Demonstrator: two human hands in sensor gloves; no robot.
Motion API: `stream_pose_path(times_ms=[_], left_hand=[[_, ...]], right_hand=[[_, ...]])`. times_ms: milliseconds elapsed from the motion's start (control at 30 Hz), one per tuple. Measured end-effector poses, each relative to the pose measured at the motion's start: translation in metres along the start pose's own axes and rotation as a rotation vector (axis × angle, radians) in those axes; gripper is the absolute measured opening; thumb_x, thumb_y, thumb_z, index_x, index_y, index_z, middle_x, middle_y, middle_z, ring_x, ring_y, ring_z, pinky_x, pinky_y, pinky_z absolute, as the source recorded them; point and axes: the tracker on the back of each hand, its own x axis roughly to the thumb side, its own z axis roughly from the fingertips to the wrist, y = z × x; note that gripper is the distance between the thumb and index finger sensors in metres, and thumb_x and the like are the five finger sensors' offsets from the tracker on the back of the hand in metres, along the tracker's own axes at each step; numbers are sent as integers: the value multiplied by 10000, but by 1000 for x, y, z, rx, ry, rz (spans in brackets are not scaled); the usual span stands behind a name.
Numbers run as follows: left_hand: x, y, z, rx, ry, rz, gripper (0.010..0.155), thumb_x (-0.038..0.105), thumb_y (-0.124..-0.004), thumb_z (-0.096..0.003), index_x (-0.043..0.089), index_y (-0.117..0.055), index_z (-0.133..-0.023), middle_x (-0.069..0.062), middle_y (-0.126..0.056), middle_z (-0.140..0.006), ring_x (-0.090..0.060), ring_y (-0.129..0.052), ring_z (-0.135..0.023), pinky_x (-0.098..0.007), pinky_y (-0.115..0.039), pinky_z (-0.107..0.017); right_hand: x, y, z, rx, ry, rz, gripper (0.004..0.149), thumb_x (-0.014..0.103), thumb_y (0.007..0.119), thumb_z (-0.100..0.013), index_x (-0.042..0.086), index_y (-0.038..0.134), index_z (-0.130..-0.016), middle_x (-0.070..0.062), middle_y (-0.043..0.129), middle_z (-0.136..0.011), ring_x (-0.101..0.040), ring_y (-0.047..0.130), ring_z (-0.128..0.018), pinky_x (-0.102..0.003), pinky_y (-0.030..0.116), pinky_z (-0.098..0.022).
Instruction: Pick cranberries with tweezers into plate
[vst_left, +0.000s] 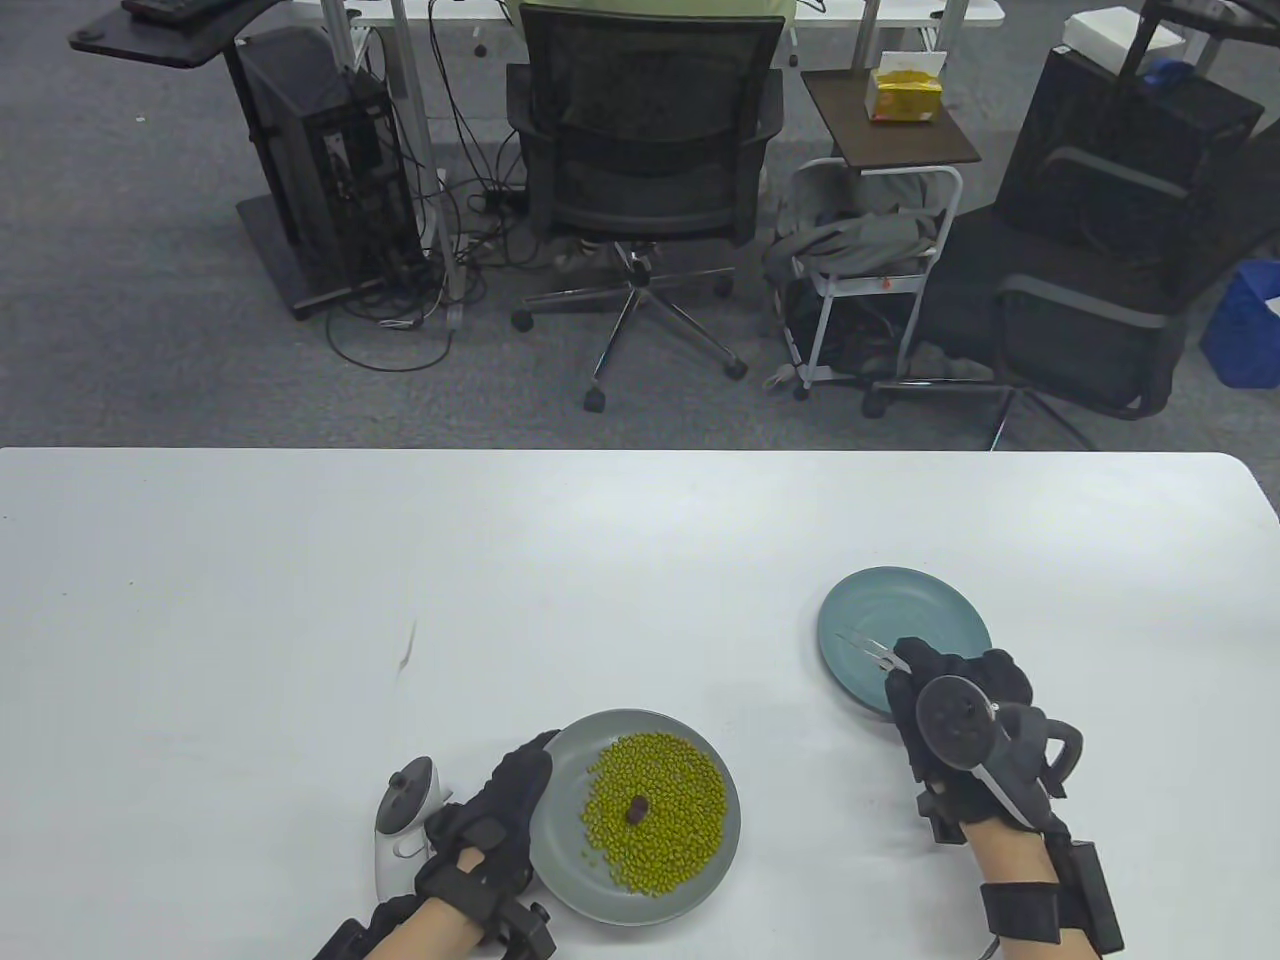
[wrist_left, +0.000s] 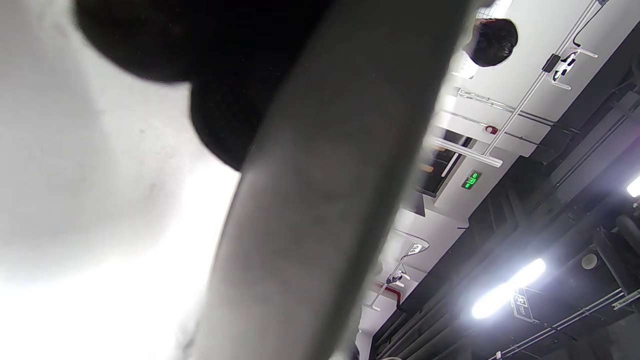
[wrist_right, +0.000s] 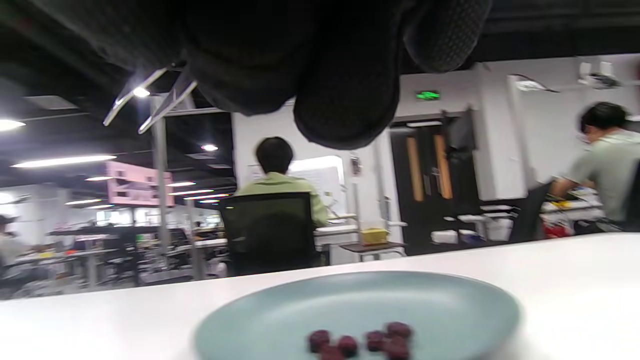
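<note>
A grey plate (vst_left: 560, 860) near the front holds a heap of green beans (vst_left: 655, 825) with one dark cranberry (vst_left: 636, 807) on top. My left hand (vst_left: 500, 815) holds this plate's left rim; the rim (wrist_left: 310, 225) fills the left wrist view. My right hand (vst_left: 955, 715) grips metal tweezers (vst_left: 868, 648) over the near edge of a blue-green plate (vst_left: 900, 605). The tweezer tips (wrist_right: 127, 110) are apart and hold nothing. Several dark red cranberries (wrist_right: 365, 342) lie in the blue-green plate (wrist_right: 440, 310) in the right wrist view.
The white table (vst_left: 300, 600) ends at its far edge about mid-frame. A small dark mark (vst_left: 408, 655) lies on the table left of the grey plate. Office chairs (vst_left: 645, 170) and a cart (vst_left: 880, 260) stand on the floor beyond.
</note>
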Motion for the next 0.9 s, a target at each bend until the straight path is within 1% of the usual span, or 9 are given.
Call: stream_pose_path(times_ms=[67,267,333,533,600,633,667,700,900], left_hand=[[-1,1,0,7,-3,5,620,518,-584,-524,198,-402,-1022,-95,-705,-908,-293,-1038,-388,-353,-888,-207],[0,2,-1,19,-10,-8,619,519,-580,-524,200,-399,-1022,-93,-705,-908,-292,-1039,-390,-351,-889,-208],[0,1,0,19,-10,-4,619,519,-580,-524,198,-399,-1022,-93,-705,-909,-292,-1039,-389,-351,-889,-208],[1,1,0,15,-8,11,620,520,-583,-523,199,-402,-1022,-94,-706,-908,-293,-1039,-387,-352,-889,-206],[1,1,0,12,-8,9,620,519,-585,-524,197,-402,-1023,-94,-706,-908,-294,-1038,-387,-352,-888,-205],[1,1,0,10,-8,6,620,520,-585,-524,198,-403,-1022,-95,-707,-908,-293,-1039,-387,-352,-889,-205],[1,1,0,7,-9,6,620,519,-586,-524,197,-404,-1022,-95,-708,-907,-293,-1039,-386,-352,-889,-204],[1,1,0,4,-7,9,620,519,-586,-524,199,-404,-1022,-94,-709,-907,-293,-1040,-386,-352,-890,-205],[1,1,0,1,-7,3,621,519,-588,-524,197,-406,-1022,-96,-710,-905,-294,-1039,-384,-352,-889,-203]], right_hand=[[16,0,4,-11,-84,-3,502,562,680,-360,361,741,-816,180,868,-532,-102,892,-602,-470,516,-742],[57,-6,19,-53,-263,-47,495,552,697,-356,368,748,-812,182,874,-548,-106,886,-633,-472,499,-752],[73,-9,28,-84,-305,-22,484,540,690,-359,366,747,-807,184,872,-561,-113,880,-653,-477,485,-758],[110,-17,54,-103,-542,-36,486,534,688,-356,385,727,-817,190,863,-589,-110,851,-704,-478,440,-779],[117,-18,60,-104,-620,-13,483,530,699,-352,385,735,-812,186,867,-586,-110,849,-705,-476,434,-782],[120,-19,64,-123,-661,15,480,528,706,-349,385,741,-806,186,870,-582,-108,851,-701,-473,438,-783],[123,-21,67,-180,-695,48,476,529,711,-348,384,749,-799,187,876,-573,-101,863,-684,-464,452,-781],[124,-22,67,-194,-707,52,473,533,708,-347,389,751,-796,191,878,-567,-96,869,-676,-463,462,-777],[126,-16,68,-130,-741,34,478,533,715,-343,385,754,-796,183,880,-572,-102,860,-688,-464,446,-782]])
